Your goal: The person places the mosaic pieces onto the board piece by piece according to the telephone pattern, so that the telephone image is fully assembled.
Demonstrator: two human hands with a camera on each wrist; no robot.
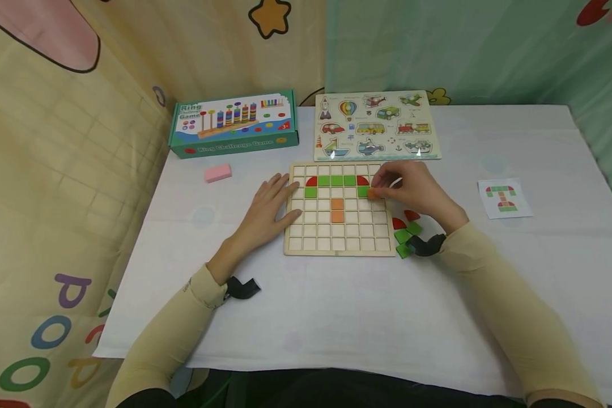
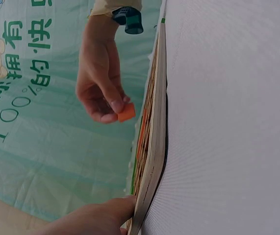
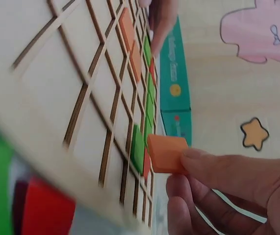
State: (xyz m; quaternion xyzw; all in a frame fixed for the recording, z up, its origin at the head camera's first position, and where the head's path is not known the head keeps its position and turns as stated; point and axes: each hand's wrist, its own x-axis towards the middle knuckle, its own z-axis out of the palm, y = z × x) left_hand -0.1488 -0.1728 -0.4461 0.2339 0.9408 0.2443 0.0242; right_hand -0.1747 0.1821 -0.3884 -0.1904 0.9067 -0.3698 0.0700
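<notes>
At the board (image 1: 323, 230), the right hand (image 1: 412, 184) pinches an orange tile (image 3: 166, 153) opposite the outspread left hand (image 1: 265, 211).

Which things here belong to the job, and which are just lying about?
In use:
grid board
orange tile in right hand
placed tiles
loose tiles
probably the pattern card

Apparently lying about:
pink block
green game box
picture board
</notes>
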